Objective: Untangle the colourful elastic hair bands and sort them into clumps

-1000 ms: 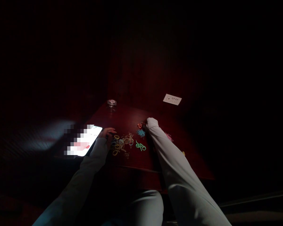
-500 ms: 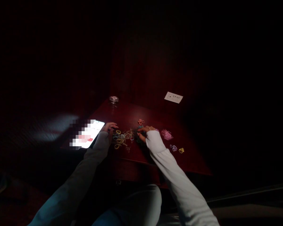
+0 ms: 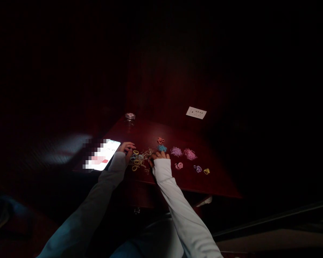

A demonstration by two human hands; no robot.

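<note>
My left hand (image 3: 126, 147) rests at the left of a mixed pile of rubber bands and hair ties (image 3: 144, 156), its fingers stretched out and apart. At the pile's right edge is my right hand (image 3: 158, 156), its fingers curled down and close together; what they pinch, if anything, is too small and dark to make out. Yellow hair ties (image 3: 135, 167) lie at the pile's near left. Just beyond my right hand sits a heap of teal bands (image 3: 162, 148). Orange hair ties (image 3: 160, 140) lie behind that heap.
To the right lie purple bands (image 3: 176, 151), pink bands (image 3: 190, 154), and pink (image 3: 179, 165), purple (image 3: 197, 168) and yellow hair ties (image 3: 206, 171). A lit phone (image 3: 107, 154) lies left, a clear jar (image 3: 130, 116) at the back. A socket plate (image 3: 196, 112) is on the wall.
My right hand has moved left and toward me, from over the teal bands to the edge of the mixed pile, uncovering the teal, purple and pink items. My left hand has barely moved.
</note>
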